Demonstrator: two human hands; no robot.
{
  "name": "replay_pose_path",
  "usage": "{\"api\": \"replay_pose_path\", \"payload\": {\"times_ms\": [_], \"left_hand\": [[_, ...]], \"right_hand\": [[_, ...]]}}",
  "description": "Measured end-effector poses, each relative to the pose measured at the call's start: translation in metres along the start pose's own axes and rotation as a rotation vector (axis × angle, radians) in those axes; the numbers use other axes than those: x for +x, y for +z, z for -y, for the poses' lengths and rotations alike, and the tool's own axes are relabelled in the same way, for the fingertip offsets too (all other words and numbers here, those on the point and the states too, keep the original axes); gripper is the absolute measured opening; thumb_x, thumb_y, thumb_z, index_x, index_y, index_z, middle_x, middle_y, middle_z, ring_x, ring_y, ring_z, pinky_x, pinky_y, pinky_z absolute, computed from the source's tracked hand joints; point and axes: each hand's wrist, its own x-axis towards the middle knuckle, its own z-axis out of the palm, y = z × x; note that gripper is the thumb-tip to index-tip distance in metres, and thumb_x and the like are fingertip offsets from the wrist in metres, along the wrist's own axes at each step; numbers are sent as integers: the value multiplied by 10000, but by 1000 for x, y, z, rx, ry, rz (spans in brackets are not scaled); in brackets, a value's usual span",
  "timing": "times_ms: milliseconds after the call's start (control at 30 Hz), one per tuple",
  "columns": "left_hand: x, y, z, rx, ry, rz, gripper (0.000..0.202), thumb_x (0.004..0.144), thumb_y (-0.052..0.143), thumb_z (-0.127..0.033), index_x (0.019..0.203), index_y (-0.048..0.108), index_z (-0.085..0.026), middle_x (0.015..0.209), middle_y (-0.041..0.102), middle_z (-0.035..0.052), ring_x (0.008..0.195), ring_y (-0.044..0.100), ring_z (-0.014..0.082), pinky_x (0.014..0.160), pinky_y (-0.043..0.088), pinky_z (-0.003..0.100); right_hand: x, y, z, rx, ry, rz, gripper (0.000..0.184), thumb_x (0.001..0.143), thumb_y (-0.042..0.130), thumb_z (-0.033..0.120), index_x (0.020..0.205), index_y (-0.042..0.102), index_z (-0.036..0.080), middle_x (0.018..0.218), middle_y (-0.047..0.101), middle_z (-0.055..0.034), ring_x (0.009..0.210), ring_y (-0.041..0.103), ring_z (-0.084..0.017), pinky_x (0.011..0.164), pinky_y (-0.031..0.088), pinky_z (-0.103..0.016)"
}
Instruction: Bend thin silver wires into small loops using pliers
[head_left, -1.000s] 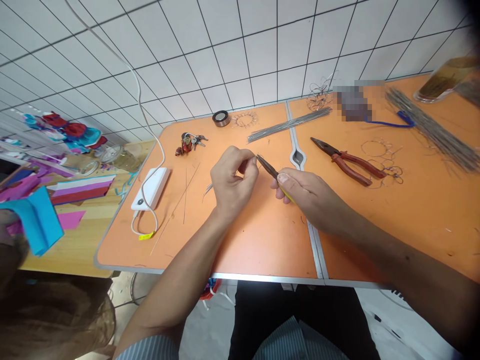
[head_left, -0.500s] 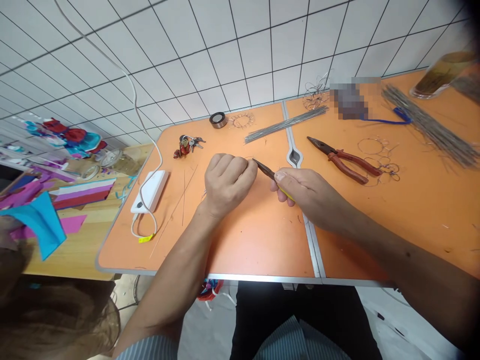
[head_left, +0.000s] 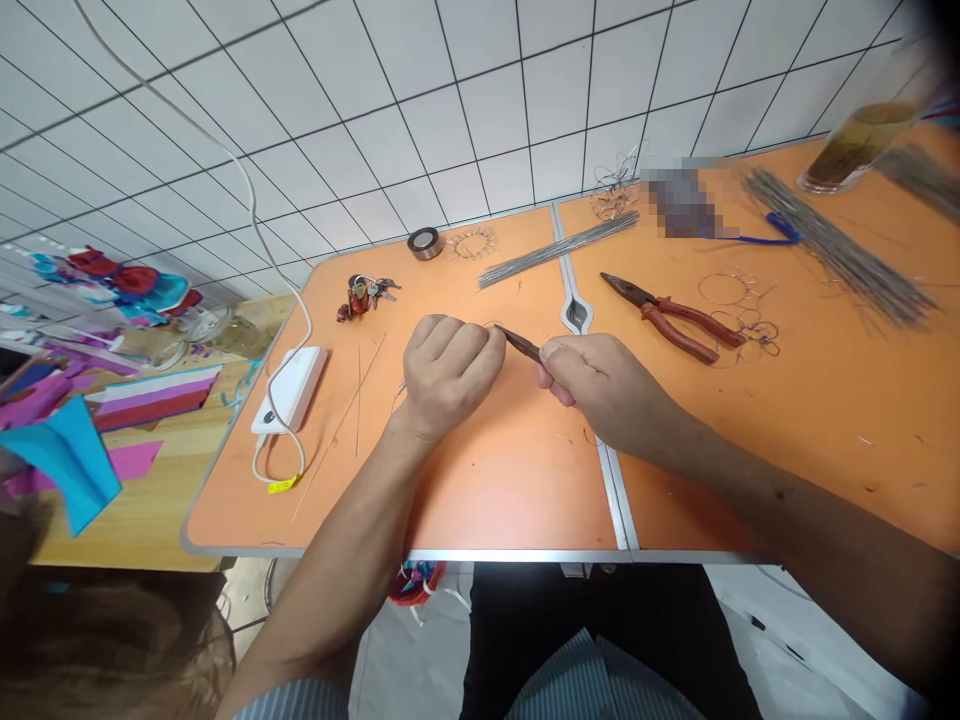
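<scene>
In the head view, my left hand (head_left: pixel 454 375) is closed in a fist above the orange table. A thin wire (head_left: pixel 493 323) shows at its knuckles, and most of it is hidden in the fist. My right hand (head_left: pixel 604 385) is wrapped around small pointed pliers (head_left: pixel 521 343), whose dark jaws reach left to the wire beside my left fist. Their handles are mostly covered by my fingers. To the right of my right hand lie larger red-handled pliers (head_left: pixel 671 315).
A bundle of straight wires (head_left: pixel 559 250) lies behind my hands, and a thicker bundle (head_left: pixel 836 245) at the right. Keys (head_left: pixel 367 295), a tape roll (head_left: pixel 425 243) and a white power bank (head_left: pixel 292 390) with a cable are on the left. A cup (head_left: pixel 859 145) stands back right.
My view has shifted slightly, so the table things sit a little further left. My right hand has turned slightly, hiding the pliers' yellow handle; both hands stay closed and close together.
</scene>
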Motion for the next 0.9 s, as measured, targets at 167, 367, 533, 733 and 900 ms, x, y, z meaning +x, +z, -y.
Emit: {"api": "replay_pose_path", "payload": {"times_ms": [167,367,533,733,900], "left_hand": [[2,0,-3,39,12,-3,277,944,635,5,1032,657,-256,707,552,4,665,440,182,675,247,406],[1,1,-4,9,-67,-4,253,932,647,-11,974,654,-261,691,534,-2,653,413,183,676,213,406],[4,2,-8,-86,-316,-49,207,906,646,-40,881,652,-245,701,543,-4,648,459,169,658,254,381],[21,-5,-20,-420,-819,-170,180,927,647,-93,802,664,-221,726,596,-20,672,538,131,660,418,294],[22,-6,-22,-632,-1007,-216,145,953,719,-192,814,696,-224,760,644,-10,708,566,131,661,454,271]], "right_hand": [[1,1,-2,-1,10,-8,353,1024,438,258,690,552,230,616,466,13,587,420,-155,554,283,-359],[2,2,-2,28,36,7,351,1036,440,280,718,581,229,627,498,12,555,428,-149,545,306,-347],[9,1,-12,118,52,69,346,1075,483,374,856,708,231,839,735,-37,722,648,-194,646,450,-343],[6,0,-11,33,-1,41,371,1089,456,397,870,706,232,880,753,-43,810,685,-223,745,481,-370],[2,2,-6,-122,-46,-12,406,1104,411,431,886,700,245,913,756,-40,835,653,-238,770,457,-383]]}}
